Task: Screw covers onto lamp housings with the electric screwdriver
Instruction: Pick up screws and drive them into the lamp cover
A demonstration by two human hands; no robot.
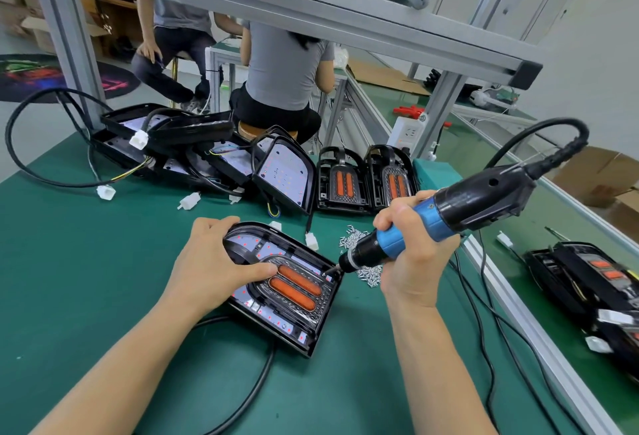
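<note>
A black lamp housing (304, 334) lies on the green mat in front of me. In it sits a clear cover with two orange lenses (298, 287). My left hand (211, 262) rests on the housing's left side, thumb pressing the cover beside the lenses. My right hand (411, 248) grips the blue-and-black electric screwdriver (446, 217). Its bit touches the cover's right corner near the housing rim. A pile of small silver screws (359, 248) lies just behind the bit.
Several open housings with wires and white plugs (193, 158) are heaped at the back left. Two covered lamps (366, 182) stand behind the screws. More lamps (594, 286) lie at right beyond the aluminium rail (511, 300). People sit behind the bench frame.
</note>
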